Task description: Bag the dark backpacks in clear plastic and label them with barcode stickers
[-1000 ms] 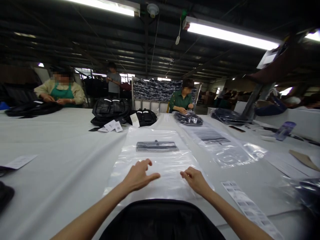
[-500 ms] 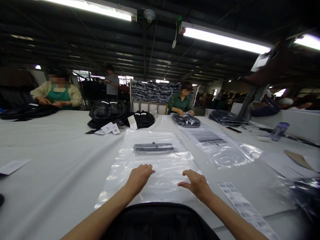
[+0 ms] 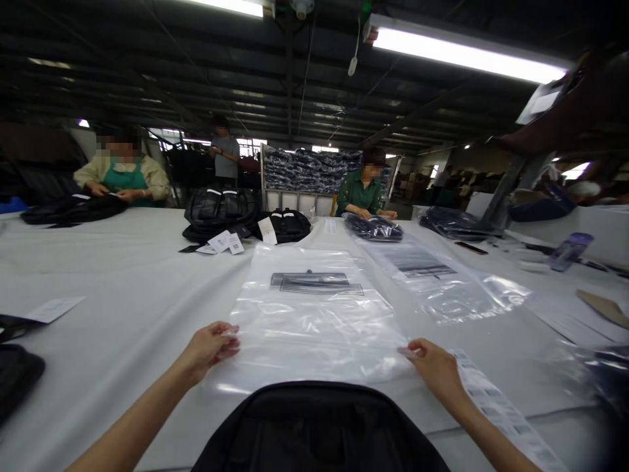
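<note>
A clear plastic bag (image 3: 314,328) with printed dark text panels lies flat on the white-covered table. Its left edge is pinched in my left hand (image 3: 211,347), fingers closed. On the opposite side my right hand (image 3: 435,367) grips the bag's right edge between thumb and fingers. Close to my body, a black backpack (image 3: 319,426) sits below the bag's near end, its lower part cut off by the frame.
Black backpacks (image 3: 221,206) with paper tags (image 3: 226,241) stand at the table's far side. More plastic bags (image 3: 442,282) lie to the right, beside a label sheet (image 3: 501,406). Another dark bag (image 3: 17,377) is at left. Co-workers handle bags across the table (image 3: 137,262).
My hands have spread apart from above the bag's middle to its two side edges, and both now grip it. The view has shifted slightly, showing more of the black backpack.
</note>
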{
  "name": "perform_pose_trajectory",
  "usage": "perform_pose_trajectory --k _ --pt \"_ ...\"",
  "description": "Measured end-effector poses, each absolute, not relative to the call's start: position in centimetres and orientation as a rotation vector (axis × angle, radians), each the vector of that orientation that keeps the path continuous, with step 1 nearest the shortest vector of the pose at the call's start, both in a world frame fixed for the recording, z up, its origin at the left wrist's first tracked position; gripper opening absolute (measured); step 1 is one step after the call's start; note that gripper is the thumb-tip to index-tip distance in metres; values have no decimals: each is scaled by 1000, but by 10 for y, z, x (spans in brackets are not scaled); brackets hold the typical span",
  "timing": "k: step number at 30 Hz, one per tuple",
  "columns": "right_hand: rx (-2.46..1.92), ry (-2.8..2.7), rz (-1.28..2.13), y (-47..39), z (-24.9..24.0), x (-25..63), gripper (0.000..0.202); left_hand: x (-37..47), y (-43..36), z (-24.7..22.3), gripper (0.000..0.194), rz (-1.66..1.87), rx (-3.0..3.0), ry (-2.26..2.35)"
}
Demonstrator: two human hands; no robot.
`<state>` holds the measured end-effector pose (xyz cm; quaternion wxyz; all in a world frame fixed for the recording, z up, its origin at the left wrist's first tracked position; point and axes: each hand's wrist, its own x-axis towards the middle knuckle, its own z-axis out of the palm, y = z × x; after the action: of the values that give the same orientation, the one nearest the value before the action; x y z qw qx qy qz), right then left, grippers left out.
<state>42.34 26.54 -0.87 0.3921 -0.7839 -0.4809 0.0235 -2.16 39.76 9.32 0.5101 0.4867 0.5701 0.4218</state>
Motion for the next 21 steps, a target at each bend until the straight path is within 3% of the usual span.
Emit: perform_pose_trajectory --k 4,6,11,16,21 --pt "-1642 -618 830 264 0 423 15 -17 398 96 12 1066 1026 1201" --pt "-1347 -343 1070 263 6 426 22 -18 394 99 11 1069 987 1090" --pt "-1067 -143 1197 269 24 434 22 -22 377 99 15 607 1531 889" --pt "-1009 -158 1251 285 35 416 27 -17 377 93 15 189 2655 1213" --pt "-1046 -395 1401 286 57 401 14 -21 384 91 48 138 2962 1563"
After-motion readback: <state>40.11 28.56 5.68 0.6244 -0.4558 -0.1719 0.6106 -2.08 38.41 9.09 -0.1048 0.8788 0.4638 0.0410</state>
